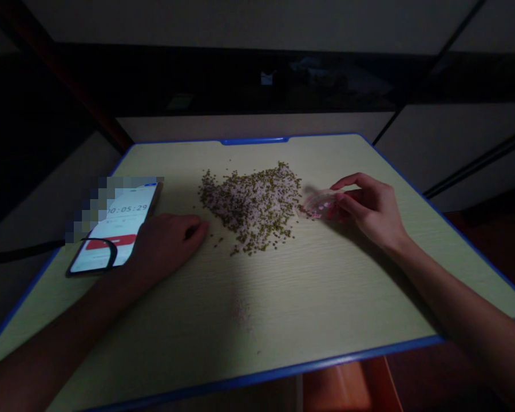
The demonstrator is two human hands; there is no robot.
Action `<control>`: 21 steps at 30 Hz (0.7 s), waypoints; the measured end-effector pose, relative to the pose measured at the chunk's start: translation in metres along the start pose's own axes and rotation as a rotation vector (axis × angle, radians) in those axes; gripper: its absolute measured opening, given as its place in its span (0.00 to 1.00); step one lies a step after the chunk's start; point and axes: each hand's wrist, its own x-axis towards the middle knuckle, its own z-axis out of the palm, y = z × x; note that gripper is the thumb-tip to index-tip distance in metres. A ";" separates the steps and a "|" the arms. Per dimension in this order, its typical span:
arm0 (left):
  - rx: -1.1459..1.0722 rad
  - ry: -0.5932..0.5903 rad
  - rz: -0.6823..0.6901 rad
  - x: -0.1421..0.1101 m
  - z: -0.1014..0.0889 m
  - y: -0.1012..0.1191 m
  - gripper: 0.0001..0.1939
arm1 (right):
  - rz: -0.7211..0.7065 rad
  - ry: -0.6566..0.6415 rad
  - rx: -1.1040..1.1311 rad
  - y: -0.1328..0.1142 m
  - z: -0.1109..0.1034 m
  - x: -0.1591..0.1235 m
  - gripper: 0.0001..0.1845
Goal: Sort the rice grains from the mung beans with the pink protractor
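A loose pile of green beans mixed with small pale grains [253, 200] lies spread on the table. To its right, my right hand [369, 209] pinches a clear, thin plastic piece with pink print [321, 207] between thumb and fingers. The plastic is tilted low over the tabletop, its left edge at the pile's right side; whether it is a cup or a lid I cannot tell. Left of the pile, my left hand [171, 237] rests on the table with its fingers curled in and the thumb against them. Nothing shows in that hand.
A phone [124, 220] with a running timer lies behind my left wrist, a dark cable [47, 250] crossing it. Pale dust [241, 313] marks the front of the blue-edged table [326, 297]. Cabinet fronts [249, 129] stand behind; an orange container [343, 386] sits below the near edge.
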 end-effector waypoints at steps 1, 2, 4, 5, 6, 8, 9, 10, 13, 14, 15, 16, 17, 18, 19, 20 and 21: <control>-0.002 0.002 0.002 0.000 0.000 0.000 0.22 | 0.001 0.026 0.006 -0.001 0.000 0.000 0.05; -0.002 0.005 0.001 0.000 0.001 0.000 0.22 | 0.001 0.049 0.017 -0.001 0.000 0.000 0.05; 0.003 0.006 -0.001 0.000 0.001 0.000 0.22 | 0.002 0.060 0.045 -0.004 0.000 -0.001 0.06; 0.004 0.008 0.001 0.000 0.001 -0.001 0.22 | 0.005 0.043 0.061 -0.005 0.001 -0.002 0.06; 0.006 0.008 0.002 0.000 0.002 -0.001 0.22 | 0.009 0.015 0.074 -0.006 0.001 -0.003 0.06; 0.008 0.008 0.000 0.000 0.002 -0.001 0.23 | 0.017 -0.051 0.088 -0.009 0.003 -0.004 0.06; 0.009 0.007 -0.002 0.000 0.002 -0.001 0.23 | 0.019 -0.078 0.089 -0.009 0.004 -0.005 0.06; 0.009 0.007 -0.006 -0.001 0.002 -0.001 0.23 | 0.021 -0.098 0.087 -0.009 0.005 -0.005 0.06; 0.008 0.005 -0.011 -0.002 0.001 0.000 0.23 | 0.017 -0.100 0.056 -0.008 0.005 -0.005 0.06; 0.011 0.003 -0.010 -0.002 0.000 0.000 0.23 | 0.011 -0.076 0.042 -0.008 0.004 -0.005 0.06; 0.015 -0.003 -0.007 -0.002 0.000 0.000 0.23 | 0.002 -0.040 0.031 -0.007 0.003 -0.005 0.06; 0.020 -0.008 -0.004 -0.001 -0.001 0.001 0.23 | -0.007 0.000 0.023 -0.007 0.002 -0.004 0.06; 0.026 -0.012 0.000 -0.001 -0.001 0.001 0.23 | -0.015 0.032 0.021 -0.006 0.001 -0.004 0.06; 0.027 -0.016 0.004 -0.001 -0.001 0.002 0.23 | -0.021 0.051 0.024 -0.006 0.000 -0.004 0.06; 0.029 -0.017 0.004 -0.001 -0.001 0.002 0.23 | -0.022 0.054 0.028 -0.005 0.000 -0.004 0.06; 0.029 -0.010 0.003 0.000 -0.001 0.002 0.23 | -0.021 0.043 0.033 -0.004 0.000 -0.004 0.06; 0.025 -0.008 0.000 0.000 -0.001 0.002 0.22 | -0.018 0.026 0.036 -0.003 0.000 -0.004 0.06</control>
